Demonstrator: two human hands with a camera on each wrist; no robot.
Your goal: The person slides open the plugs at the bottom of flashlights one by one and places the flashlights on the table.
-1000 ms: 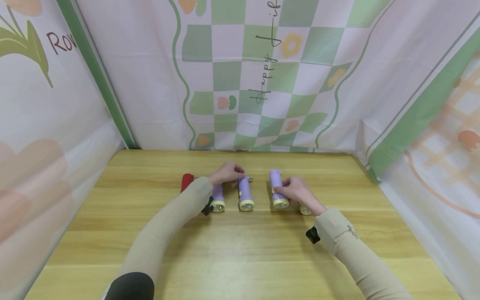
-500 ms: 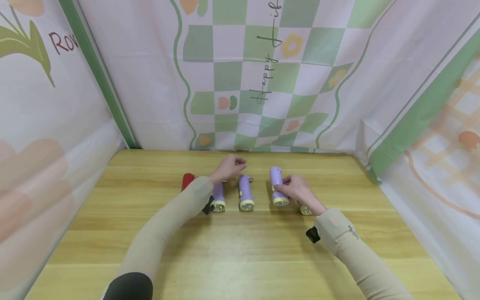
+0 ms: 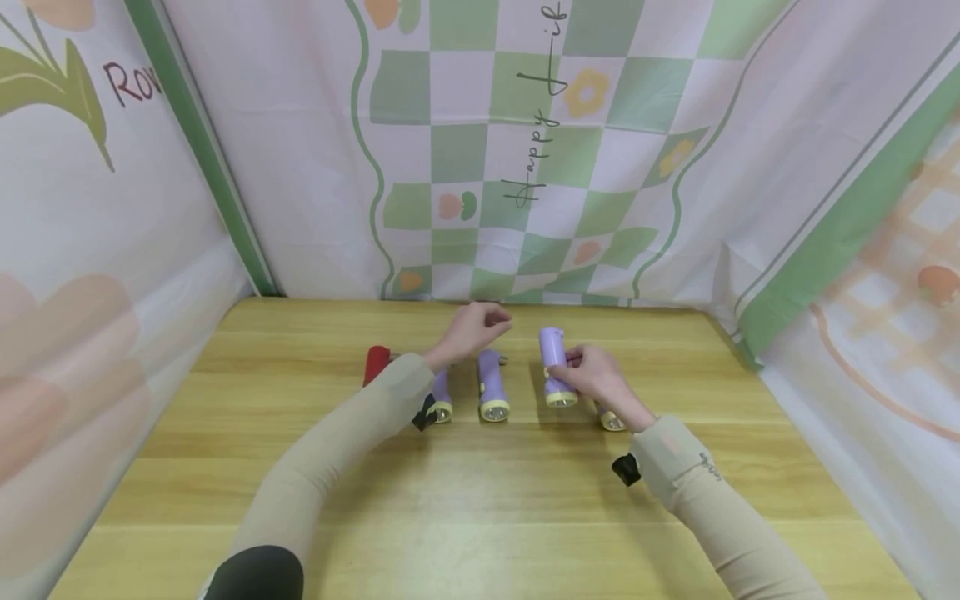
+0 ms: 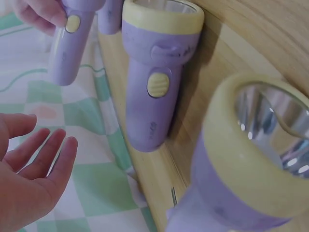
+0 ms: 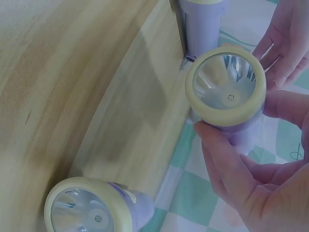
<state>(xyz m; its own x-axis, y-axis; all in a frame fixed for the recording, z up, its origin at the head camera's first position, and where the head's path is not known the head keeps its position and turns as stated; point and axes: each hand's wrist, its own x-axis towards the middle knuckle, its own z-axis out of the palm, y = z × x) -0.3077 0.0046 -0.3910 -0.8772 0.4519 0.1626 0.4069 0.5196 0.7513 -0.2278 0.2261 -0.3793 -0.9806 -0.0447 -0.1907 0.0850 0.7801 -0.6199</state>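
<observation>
My right hand (image 3: 597, 375) grips a purple flashlight (image 3: 552, 346) with a pale yellow head, its lens turned toward me. In the right wrist view, thumb and fingers lie around the neck just behind its yellow rim (image 5: 258, 104). Bent and relaxed, with nothing in its fingers, my left hand (image 3: 471, 329) hovers behind another purple flashlight (image 3: 491, 379) on the table. A third purple flashlight (image 3: 442, 393) is partly covered by my left wrist. Under my right wrist, one more flashlight (image 3: 612, 422) shows mainly its yellow-rimmed lens.
A red object (image 3: 376, 363), perhaps another flashlight, is partly hidden behind my left sleeve. The wooden table (image 3: 465, 517) meets a patterned cloth (image 3: 540, 167) at its back edge. More printed cloth hangs at both sides.
My left hand has let go of the middle flashlight's rear end, lifted, and moved back and right. The right hand has moved its flashlight slightly backward. The other flashlights stay in place.
</observation>
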